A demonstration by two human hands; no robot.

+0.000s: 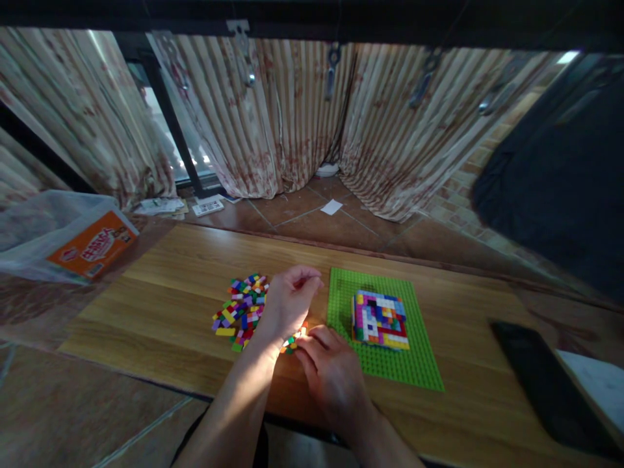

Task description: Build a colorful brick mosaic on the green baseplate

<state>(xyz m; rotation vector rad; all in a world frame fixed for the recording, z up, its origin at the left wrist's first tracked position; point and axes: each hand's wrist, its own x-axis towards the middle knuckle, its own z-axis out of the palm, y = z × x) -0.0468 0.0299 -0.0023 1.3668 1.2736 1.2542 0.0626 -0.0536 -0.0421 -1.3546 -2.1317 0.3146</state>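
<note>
My left hand [291, 298] hovers over the right side of a pile of small coloured toy bricks [251, 301], its fingers curled and pressed together. Whatever those fingers hold, if anything, is too small to make out. Lower and to the right, my right hand [334, 364] reaches its fingertips to the bricks at the pile's near right edge. Its thumb and forefinger are drawn close, and what is between them cannot be made out. Beside my hands lies a green studded baseplate [400, 368], bearing a square multicoloured brick build [380, 320] with an uneven top.
All this rests on a wooden table [160, 312]. A clear plastic tub [36, 224] with an orange label stands at the far left. A dark flat object [546, 383] lies at the right, near a white sheet [595, 383]. Striped curtains [292, 110] hang behind the table.
</note>
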